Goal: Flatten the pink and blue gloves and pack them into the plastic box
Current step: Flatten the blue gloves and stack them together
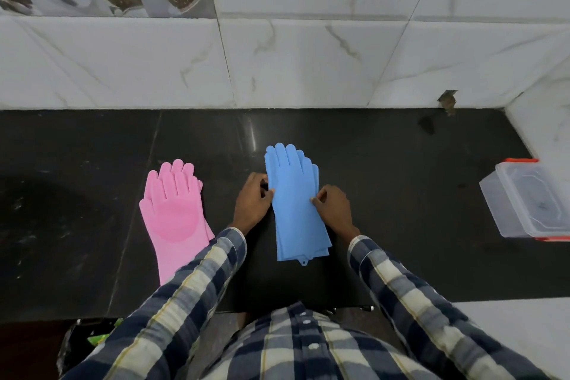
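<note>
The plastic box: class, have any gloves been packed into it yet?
No, the plastic box holds no gloves; the pink gloves and blue gloves lie on the dark counter.

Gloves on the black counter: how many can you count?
4, it seems: two pink rubber gloves stacked at left, two blue rubber gloves stacked at centre between both hands. Lower gloves show only as edges.
</note>
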### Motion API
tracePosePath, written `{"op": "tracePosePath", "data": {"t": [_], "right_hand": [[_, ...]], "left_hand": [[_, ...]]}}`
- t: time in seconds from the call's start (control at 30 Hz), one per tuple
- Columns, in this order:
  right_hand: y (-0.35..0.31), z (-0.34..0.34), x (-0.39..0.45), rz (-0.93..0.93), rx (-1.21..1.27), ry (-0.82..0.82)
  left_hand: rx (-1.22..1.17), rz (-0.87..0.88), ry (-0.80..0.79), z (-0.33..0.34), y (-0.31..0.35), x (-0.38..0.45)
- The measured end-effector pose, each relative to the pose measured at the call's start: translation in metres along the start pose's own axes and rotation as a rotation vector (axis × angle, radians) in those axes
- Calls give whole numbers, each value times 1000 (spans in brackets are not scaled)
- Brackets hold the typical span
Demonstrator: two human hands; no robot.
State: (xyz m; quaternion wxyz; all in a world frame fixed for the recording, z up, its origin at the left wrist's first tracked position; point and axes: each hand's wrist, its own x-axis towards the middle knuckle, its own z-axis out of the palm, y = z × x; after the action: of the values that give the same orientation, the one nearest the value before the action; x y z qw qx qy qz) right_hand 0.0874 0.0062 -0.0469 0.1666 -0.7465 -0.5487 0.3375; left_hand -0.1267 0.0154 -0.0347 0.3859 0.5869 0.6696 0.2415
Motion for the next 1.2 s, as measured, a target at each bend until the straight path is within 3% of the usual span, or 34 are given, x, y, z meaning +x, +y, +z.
{"op": "tracePosePath", "data": {"t": [0.3, 0.7, 1.03, 1.2], "right_hand": [[7, -3, 1, 74, 93, -48], [9, -15, 1, 75, 103, -105], [12, -19, 1, 64, 102, -204], [15, -19, -3, 5, 33, -242]], "left_hand": [[-4, -39, -80, 1, 6, 8], [164, -45, -49, 7, 17, 22], [123, -58, -57, 10, 20, 24], [-41, -74, -35, 16, 11, 13]]}}
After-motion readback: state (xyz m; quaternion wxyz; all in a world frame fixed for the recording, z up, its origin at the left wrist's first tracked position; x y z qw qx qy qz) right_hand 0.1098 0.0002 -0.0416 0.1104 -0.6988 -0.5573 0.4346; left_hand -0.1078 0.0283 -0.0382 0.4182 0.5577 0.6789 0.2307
